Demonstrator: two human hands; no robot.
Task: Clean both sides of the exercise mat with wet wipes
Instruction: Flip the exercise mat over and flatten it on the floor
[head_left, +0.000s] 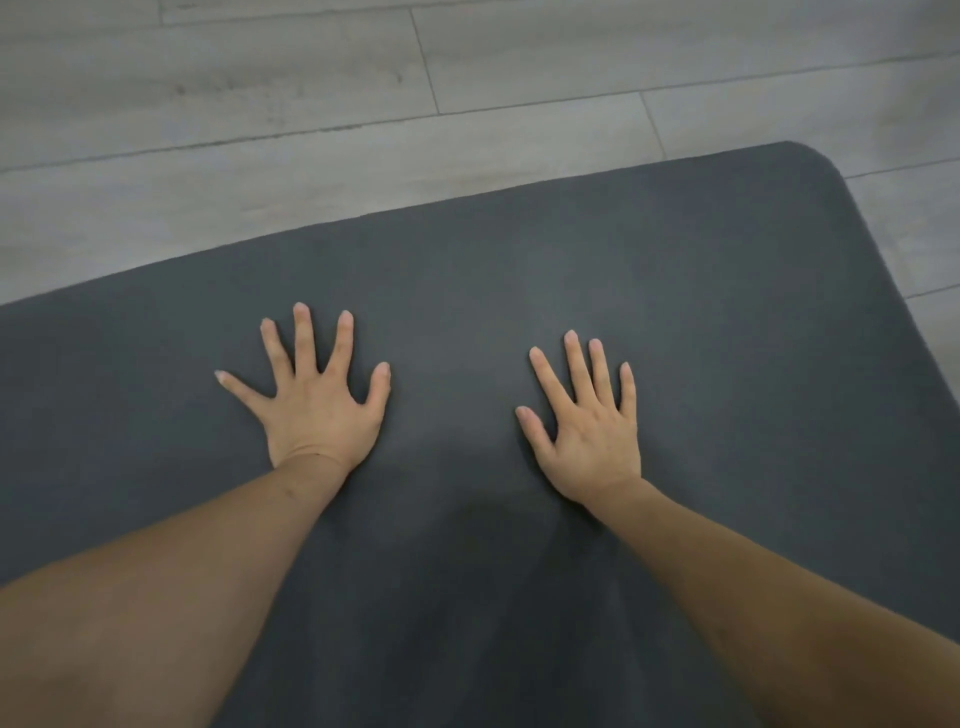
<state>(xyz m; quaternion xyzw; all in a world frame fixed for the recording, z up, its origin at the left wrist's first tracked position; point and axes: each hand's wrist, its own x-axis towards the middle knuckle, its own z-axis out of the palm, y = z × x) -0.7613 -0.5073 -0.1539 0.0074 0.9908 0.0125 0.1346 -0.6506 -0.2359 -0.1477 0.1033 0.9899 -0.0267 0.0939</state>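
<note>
A dark grey exercise mat (649, 291) lies flat on pale wood-plank flooring (260, 104), with the left hand (317, 400) and right hand (592, 431) resting palm-down on it, apart, fingers spread straight.

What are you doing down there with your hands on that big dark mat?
A person is leaning over a dark grey exercise mat spread on a pale wood-look floor. The left hand and the right hand both lie flat on the mat, palms down and fingers spread. Neither hand holds anything. The job is to wipe the mat, but no wet wipe is in view, so no wiping is happening at this moment. The mat's rounded far corner lies flat on the floor.
</note>
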